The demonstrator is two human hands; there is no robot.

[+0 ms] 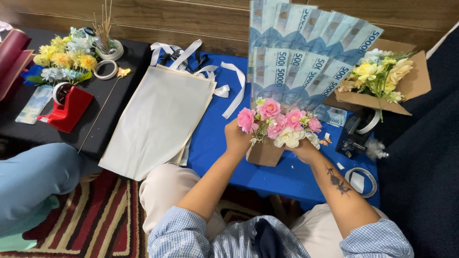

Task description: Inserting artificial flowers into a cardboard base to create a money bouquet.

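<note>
Both hands hold a bouquet over the blue low table (pixel 210 143). A fan of blue banknotes (pixel 306 52) rises at the back, pink and white artificial flowers (pixel 279 124) sit in front, and a brown paper base (pixel 263 154) wraps the bottom. My left hand (pixel 237 139) grips the left side of the base just under a pink flower. My right hand (pixel 303 149) holds the right side beneath the white flowers; its forearm carries a dark tattoo.
A stack of cream paper sheets (pixel 155 119) and white ribbons (pixel 224 86) lie left of the bouquet. A brown cone of yellow flowers (pixel 382 79), black tape dispenser (pixel 356 134) and tape roll (pixel 361 180) sit right. Red tape dispenser (pixel 67 110), yellow-blue flowers (pixel 64 57) on black table.
</note>
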